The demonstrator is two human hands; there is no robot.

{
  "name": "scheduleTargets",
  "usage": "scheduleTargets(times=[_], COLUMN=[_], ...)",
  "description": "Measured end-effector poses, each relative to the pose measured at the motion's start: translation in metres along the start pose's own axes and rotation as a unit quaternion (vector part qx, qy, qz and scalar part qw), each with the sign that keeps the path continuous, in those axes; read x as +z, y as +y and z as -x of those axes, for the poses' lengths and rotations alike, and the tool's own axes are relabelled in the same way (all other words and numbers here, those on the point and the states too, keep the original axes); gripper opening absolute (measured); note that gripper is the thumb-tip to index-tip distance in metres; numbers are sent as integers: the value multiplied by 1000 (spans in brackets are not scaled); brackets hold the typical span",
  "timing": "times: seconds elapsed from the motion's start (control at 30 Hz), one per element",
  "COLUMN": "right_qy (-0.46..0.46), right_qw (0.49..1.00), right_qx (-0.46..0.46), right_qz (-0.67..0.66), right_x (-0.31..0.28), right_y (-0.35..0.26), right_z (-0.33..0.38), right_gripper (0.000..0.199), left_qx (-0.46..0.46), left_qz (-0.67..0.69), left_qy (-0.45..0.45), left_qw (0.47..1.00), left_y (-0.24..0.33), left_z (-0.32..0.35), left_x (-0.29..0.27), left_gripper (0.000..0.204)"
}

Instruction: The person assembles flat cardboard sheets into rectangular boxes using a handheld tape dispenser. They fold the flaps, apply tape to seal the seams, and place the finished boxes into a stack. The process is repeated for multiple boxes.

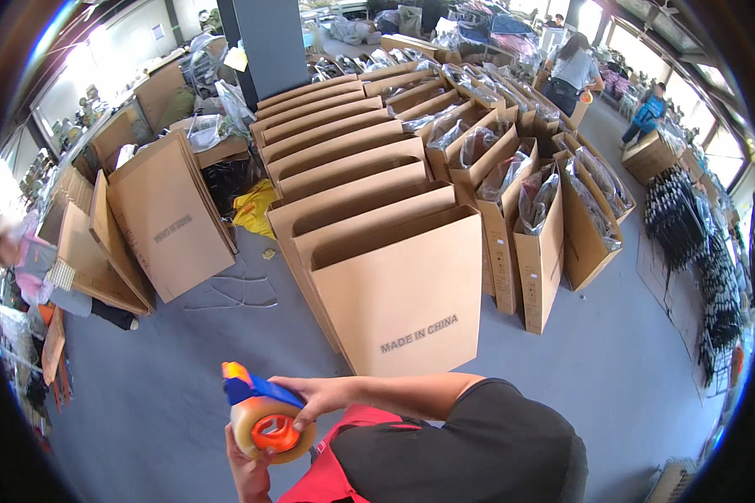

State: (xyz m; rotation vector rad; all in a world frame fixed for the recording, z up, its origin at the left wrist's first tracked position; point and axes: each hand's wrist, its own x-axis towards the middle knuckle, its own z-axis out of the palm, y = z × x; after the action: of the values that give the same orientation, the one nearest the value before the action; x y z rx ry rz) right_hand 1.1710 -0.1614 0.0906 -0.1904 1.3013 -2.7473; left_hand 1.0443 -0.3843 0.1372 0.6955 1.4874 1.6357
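Note:
A tape dispenser with a blue and orange body carries a wide roll of tan packing tape around an orange hub. It is held over the floor at the lower left of the view. My right hand reaches across from the right and grips the dispenser, its thumb on the tape roll near the hub. From below, my left hand closes on the near edge of the roll, thumb toward the hub. Ahead stands the nearest tall cardboard box, upright with its top open; neither hand touches it.
Rows of open upright cartons stretch away, several on the right holding plastic-wrapped items. Flat cardboard leans at left by a yellow bag. Black metal frames line the right. A person stands among cartons; others are farther off.

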Motion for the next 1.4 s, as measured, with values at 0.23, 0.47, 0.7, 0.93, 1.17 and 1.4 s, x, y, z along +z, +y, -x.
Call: scheduleTargets(times=[0.23, 0.47, 0.7, 0.93, 1.17, 1.4], right_qy=[-67, 110, 326, 492, 610, 701], right_qw=[997, 992, 938, 860, 784, 707], right_qx=[-22, -32, -96, -115, -110, -66], right_qz=[33, 47, 77, 68, 26, 61], right_x=[-64, -159, -234, -378, -456, -491], right_y=[-61, -111, -187, -210, -285, -294], right_z=[-220, -386, -473, -567, -680, -734], right_gripper=[106, 96, 89, 74, 67, 69], left_qx=[-15, -48, -150, -185, -131, -97], left_qz=[-57, 18, 52, -87, -360, -504], left_qy=[-53, -124, -320, -419, -176, -83], left_qw=[997, 991, 934, 884, 907, 854], left_y=[60, 95, 118, 91, 122, 116], left_z=[-153, -383, -628, -851, -1050, -1286], left_x=[-156, -274, -326, -395, -526, -626], left_gripper=[69, 79, 94, 93, 62, 71])
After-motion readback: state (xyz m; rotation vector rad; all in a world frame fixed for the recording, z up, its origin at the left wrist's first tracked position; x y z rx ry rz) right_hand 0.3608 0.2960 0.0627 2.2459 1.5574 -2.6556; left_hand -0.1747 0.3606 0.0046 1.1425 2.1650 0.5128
